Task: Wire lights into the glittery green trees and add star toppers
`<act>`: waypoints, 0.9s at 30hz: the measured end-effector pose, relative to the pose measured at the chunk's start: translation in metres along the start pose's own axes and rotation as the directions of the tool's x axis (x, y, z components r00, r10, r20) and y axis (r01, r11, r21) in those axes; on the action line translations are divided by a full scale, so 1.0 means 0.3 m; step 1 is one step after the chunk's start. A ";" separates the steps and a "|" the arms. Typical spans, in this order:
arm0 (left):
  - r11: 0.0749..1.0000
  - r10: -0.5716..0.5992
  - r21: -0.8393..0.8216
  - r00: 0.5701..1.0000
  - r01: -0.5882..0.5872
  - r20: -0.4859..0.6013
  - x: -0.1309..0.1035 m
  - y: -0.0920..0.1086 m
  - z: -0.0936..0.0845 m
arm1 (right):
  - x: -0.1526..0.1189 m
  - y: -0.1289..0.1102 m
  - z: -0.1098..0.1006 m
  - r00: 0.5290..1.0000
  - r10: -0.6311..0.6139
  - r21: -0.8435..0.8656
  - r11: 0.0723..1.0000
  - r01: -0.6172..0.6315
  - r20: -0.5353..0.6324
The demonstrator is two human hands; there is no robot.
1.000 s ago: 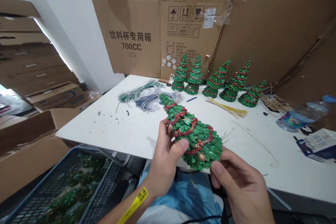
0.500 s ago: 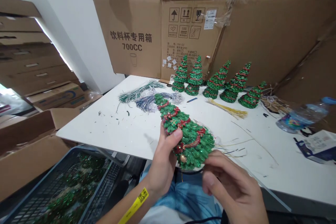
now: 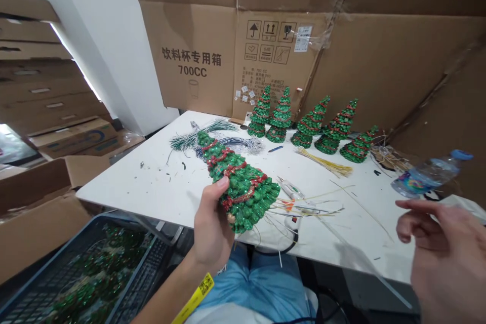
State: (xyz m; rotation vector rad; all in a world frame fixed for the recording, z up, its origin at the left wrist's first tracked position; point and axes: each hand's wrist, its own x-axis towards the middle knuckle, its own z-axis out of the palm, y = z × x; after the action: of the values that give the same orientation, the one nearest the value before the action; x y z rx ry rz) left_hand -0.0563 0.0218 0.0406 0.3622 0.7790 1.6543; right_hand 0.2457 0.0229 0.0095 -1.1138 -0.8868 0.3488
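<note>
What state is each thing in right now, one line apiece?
Left hand: closed around a tree.
Right hand: empty, fingers loosely curled, off the table's edge.
Held tree: tilted, tip pointing away.
Five trees: upright in a row by the cardboard.
Water bottle: lying down, cap on.
Crate: holding green trees.

the right hand point(image 3: 448, 258) runs off the right and bottom edges, blurred, palm unseen. the left hand point(image 3: 210, 228) covers the near side of the green tree point(image 3: 237, 182). the crate point(image 3: 87, 273) is cut by the bottom edge, its green contents perhaps more trees. the sticker print on the far carton point(image 3: 281, 55) is too small to read.
</note>
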 end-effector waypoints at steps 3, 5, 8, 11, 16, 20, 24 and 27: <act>1.000 0.007 0.006 1.000 -0.007 -0.009 -0.014 0.015 0.013 | 0.101 0.063 -0.031 0.995 0.094 -0.219 0.972 -0.087 0.020; 1.000 -0.001 0.018 1.000 0.001 -0.019 -0.029 0.020 0.025 | 0.143 0.110 -0.059 0.983 0.173 -0.356 0.924 -0.140 0.063; 0.999 -0.017 0.046 0.999 0.018 -0.031 -0.044 0.021 0.039 | 0.183 0.185 -0.100 0.956 0.267 -0.542 0.824 -0.162 0.120; 0.997 -0.017 0.072 0.999 0.020 -0.045 -0.045 0.016 0.040 | 0.219 0.268 -0.133 0.942 0.311 -0.711 0.691 -0.134 0.124; 0.996 0.009 0.086 0.999 -0.005 -0.043 -0.031 0.006 0.032 | 0.274 0.418 -0.193 0.915 0.381 -0.903 0.426 -0.048 0.132; 0.995 -0.001 0.100 1.000 0.001 0.004 -0.022 -0.003 0.018 | 0.298 0.505 -0.239 0.880 0.468 -0.968 0.247 -0.040 0.083; 0.991 -0.042 0.127 0.997 0.034 0.062 -0.021 -0.015 0.001 | 0.303 0.547 -0.269 0.850 0.521 -0.980 0.197 -0.037 0.073; 0.987 -0.035 0.160 0.998 0.025 0.058 -0.028 -0.020 -0.001 | 0.300 0.553 -0.281 0.847 0.523 -0.967 0.249 -0.045 0.095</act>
State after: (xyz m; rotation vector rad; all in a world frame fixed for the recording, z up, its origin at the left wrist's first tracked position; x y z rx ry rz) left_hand -0.0500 0.0142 0.0379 0.5083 0.8695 1.5504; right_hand 0.3951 0.1002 -0.1108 -2.4730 -1.3139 0.3648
